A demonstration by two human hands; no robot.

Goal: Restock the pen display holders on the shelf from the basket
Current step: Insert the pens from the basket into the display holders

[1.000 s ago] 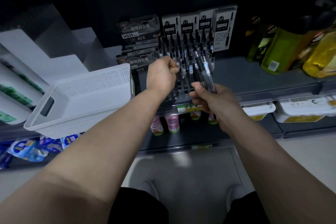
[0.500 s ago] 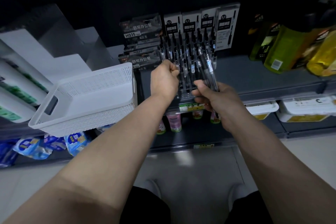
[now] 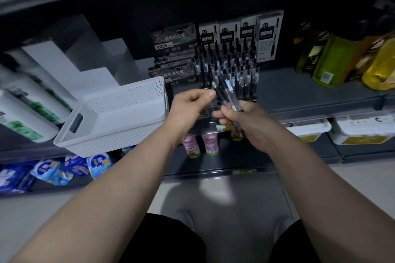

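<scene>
Pens gripped in right hand, left hand fingers pinching one tip, white basket on dark shop shelf

It's dim in here. The back of the shelf sinks to near black, and the dark pens merge into it. The white basket catches soft light from the near side. A pale patch lies on the floor. The top left corner is smeared, and the shelf lines bow toward the edges.
</scene>
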